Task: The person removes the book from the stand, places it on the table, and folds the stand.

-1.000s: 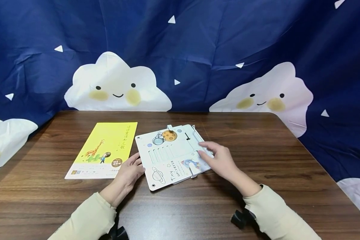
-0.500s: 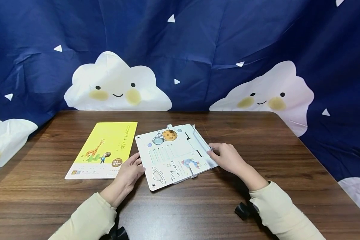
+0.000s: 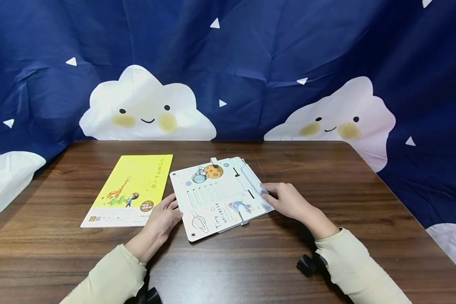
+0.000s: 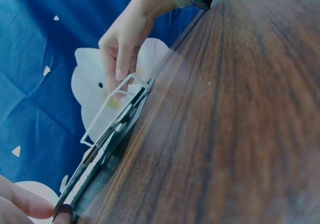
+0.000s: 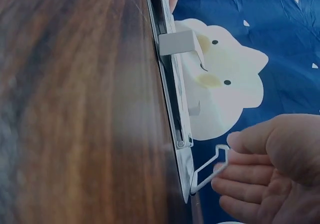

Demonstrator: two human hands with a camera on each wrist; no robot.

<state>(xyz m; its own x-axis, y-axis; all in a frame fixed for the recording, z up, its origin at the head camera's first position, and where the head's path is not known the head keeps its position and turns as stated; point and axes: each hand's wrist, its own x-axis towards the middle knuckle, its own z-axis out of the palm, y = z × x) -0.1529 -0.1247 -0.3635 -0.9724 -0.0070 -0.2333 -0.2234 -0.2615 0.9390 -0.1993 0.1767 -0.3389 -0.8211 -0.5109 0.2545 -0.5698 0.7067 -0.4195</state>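
Note:
A flat white book stand [image 3: 228, 192] printed with planets, a rocket and "Tiny universe" lies turned at an angle on the table. My left hand [image 3: 163, 219] pinches its left edge between thumb and fingers. At the right end, my right hand [image 3: 289, 202] holds a thin white wire bracket [image 5: 210, 179] between thumb and index finger. The bracket stands out at an angle from the board in both wrist views. A white clip [image 5: 176, 43] wraps the stand's near edge, and another clip [image 3: 214, 161] is on the far edge.
A yellow book [image 3: 137, 177] with a giraffe and a child on its cover lies left of the stand, close to my left hand. Under everything is a dark wooden table [image 3: 228, 270]. A blue curtain [image 3: 243, 50] with smiling clouds hangs behind.
My right hand has moved a little to the right along with the wire bracket, uncovering a black slot in the board. The left hand and the yellow book have stayed put.

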